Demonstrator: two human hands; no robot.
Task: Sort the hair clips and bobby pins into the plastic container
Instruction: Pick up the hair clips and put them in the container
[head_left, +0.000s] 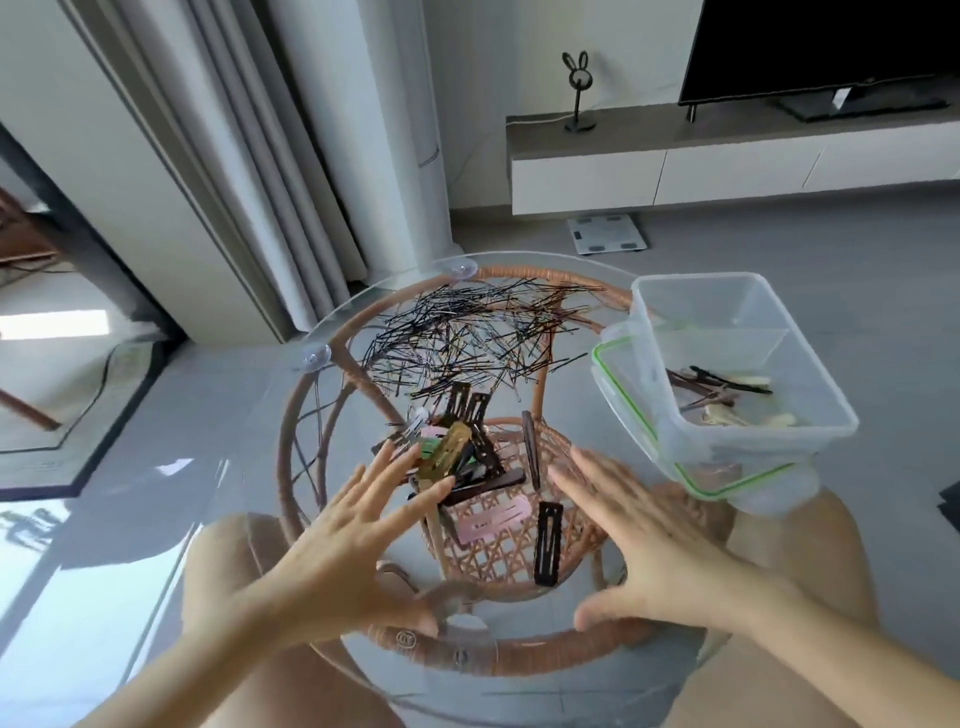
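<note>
A heap of hair clips (457, 457) in gold, green, pink and dark brown lies in the middle of a round glass table top (270, 519). A pink clip (493, 522) and a black clip (548, 543) lie nearer me. Beyond the heap, a wide scatter of thin dark bobby pins (467, 338) covers the far half of the glass. The clear plastic container (737, 364) stands at the right edge and holds several brown and cream clips. My left hand (348, 540) is spread flat, its fingertips at the heap's left side. My right hand (639, 540) is spread flat to the right of the clips.
The container sits on its green-rimmed lid (618, 384), overhanging the table's right edge. Under the glass is a woven rattan frame (322, 410). Two suction cups (316, 357) sit at the far left rim. My bare knees show below the table. A TV cabinet (727, 166) stands behind.
</note>
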